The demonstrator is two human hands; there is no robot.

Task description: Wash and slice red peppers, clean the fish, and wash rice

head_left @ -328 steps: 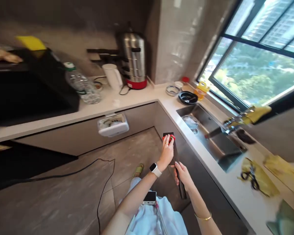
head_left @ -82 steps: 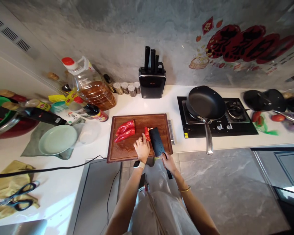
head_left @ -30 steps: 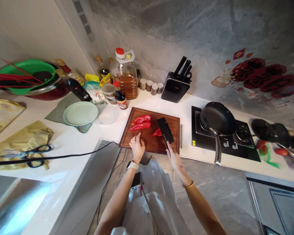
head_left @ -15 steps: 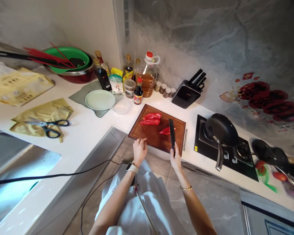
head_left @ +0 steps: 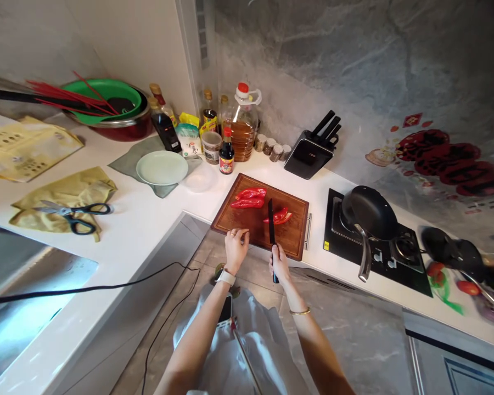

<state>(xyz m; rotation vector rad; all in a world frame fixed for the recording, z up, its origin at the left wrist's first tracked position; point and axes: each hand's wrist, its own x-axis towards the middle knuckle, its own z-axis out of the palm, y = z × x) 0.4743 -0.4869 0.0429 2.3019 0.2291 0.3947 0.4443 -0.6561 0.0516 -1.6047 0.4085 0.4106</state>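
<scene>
My right hand (head_left: 280, 263) is wrapped round the handle of a black-bladed kitchen knife (head_left: 271, 219). Its blade points away from me over the wooden cutting board (head_left: 255, 233), at the left end of a piece of red pepper (head_left: 280, 216). Further left on the board lie more red peppers (head_left: 249, 198), side by side. My left hand (head_left: 236, 249) is at the board's front edge, its fingers curled in towards the thumb; whether anything is between them is hidden.
Right of the board, a black frying pan (head_left: 370, 211) sits on the gas hob (head_left: 333, 241). Behind stand a knife block (head_left: 308, 156), spice jars, a soy sauce bottle (head_left: 226, 156) and an oil jug (head_left: 243, 131). A pale plate (head_left: 162, 168) and scissors (head_left: 76, 211) lie leftward.
The knife has moved left across the pepper piece, from its right part to its left end, and more of the piece shows. My left hand stays near the board's front edge.
</scene>
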